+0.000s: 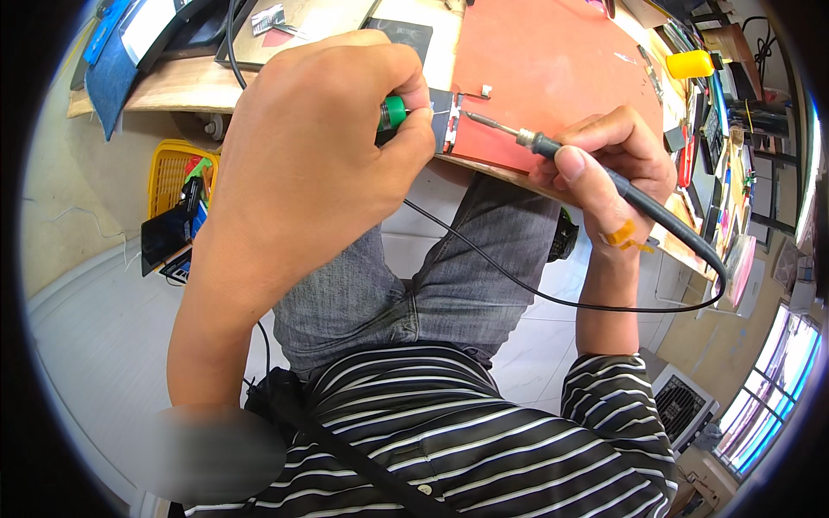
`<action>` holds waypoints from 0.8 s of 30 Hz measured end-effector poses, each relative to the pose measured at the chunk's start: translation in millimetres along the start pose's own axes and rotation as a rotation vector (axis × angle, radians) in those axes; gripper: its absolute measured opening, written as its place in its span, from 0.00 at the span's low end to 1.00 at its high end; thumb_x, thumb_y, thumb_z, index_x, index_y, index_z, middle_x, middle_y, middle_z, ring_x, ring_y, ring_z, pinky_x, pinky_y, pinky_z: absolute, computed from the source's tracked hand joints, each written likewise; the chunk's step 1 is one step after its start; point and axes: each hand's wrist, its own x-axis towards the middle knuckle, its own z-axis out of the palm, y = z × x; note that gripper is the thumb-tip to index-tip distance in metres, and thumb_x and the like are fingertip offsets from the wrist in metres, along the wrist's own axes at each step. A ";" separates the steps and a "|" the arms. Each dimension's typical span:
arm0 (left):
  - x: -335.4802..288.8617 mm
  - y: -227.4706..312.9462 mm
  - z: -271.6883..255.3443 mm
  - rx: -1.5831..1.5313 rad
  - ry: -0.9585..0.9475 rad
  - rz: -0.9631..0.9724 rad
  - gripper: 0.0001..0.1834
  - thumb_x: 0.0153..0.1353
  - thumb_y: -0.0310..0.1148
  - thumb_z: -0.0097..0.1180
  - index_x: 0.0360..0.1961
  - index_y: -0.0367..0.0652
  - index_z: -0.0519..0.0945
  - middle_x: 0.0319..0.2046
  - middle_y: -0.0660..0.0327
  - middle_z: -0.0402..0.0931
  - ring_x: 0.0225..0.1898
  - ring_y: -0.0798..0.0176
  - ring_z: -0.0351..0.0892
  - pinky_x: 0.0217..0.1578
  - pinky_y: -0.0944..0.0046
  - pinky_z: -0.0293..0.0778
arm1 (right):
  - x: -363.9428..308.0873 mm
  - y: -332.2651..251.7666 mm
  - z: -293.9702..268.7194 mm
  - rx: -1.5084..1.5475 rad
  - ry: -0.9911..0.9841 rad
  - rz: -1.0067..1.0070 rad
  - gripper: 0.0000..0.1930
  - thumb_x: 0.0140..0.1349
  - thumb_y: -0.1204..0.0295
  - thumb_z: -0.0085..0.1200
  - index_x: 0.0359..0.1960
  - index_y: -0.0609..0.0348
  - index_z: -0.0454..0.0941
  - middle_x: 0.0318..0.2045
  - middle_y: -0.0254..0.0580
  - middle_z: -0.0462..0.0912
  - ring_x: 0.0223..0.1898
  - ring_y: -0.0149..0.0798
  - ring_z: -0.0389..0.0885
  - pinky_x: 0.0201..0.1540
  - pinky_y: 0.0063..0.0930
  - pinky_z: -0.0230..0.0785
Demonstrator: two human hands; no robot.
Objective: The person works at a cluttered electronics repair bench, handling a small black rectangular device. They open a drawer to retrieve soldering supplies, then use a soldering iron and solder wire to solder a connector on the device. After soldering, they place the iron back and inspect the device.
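My left hand (319, 129) pinches a small green-topped tube (394, 112) between thumb and index finger, with a thin silvery wire, like solder, sticking out past the fingertips. In my right hand (617, 160) is a soldering iron (542, 145), gripped like a pen with its tip angled left. The tip is beside a narrow small circuit strip (452, 123) and the wire's end; whether they touch cannot be made out. That strip lies along the edge of a dark flat piece (439, 129), partly hidden by my left fingers.
A reddish work mat (553, 60) covers much of the wooden table. Toward its right stands a yellow bottle (691, 64) near assorted tools. The iron's black cable (553, 300) loops across my lap. A yellow basket (164, 177) stands lower left, and a dark pad (401, 36) lies behind my left hand.
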 end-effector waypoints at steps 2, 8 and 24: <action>-0.7 0.6 -1.5 -0.004 -0.001 -0.012 0.05 0.57 0.23 0.66 0.29 0.36 0.80 0.23 0.63 0.74 0.23 0.70 0.68 0.26 0.67 0.64 | -1.2 0.4 -3.2 0.049 -0.016 0.013 0.08 0.62 0.80 0.69 0.36 0.66 0.81 0.31 0.45 0.88 0.33 0.31 0.88 0.39 0.24 0.83; -3.7 1.8 -5.1 0.008 0.006 -0.020 0.05 0.57 0.23 0.66 0.29 0.37 0.81 0.24 0.65 0.74 0.22 0.72 0.67 0.25 0.68 0.63 | -0.3 0.7 -1.1 -0.047 0.003 -0.022 0.08 0.63 0.76 0.66 0.34 0.65 0.77 0.29 0.47 0.86 0.28 0.34 0.88 0.32 0.24 0.82; -11.8 1.8 -11.4 -0.005 0.002 -0.045 0.05 0.57 0.22 0.67 0.30 0.37 0.81 0.26 0.65 0.76 0.24 0.73 0.70 0.25 0.69 0.65 | 0.0 1.1 0.5 -0.061 0.022 -0.040 0.07 0.64 0.75 0.64 0.34 0.65 0.77 0.30 0.48 0.87 0.27 0.34 0.88 0.31 0.21 0.81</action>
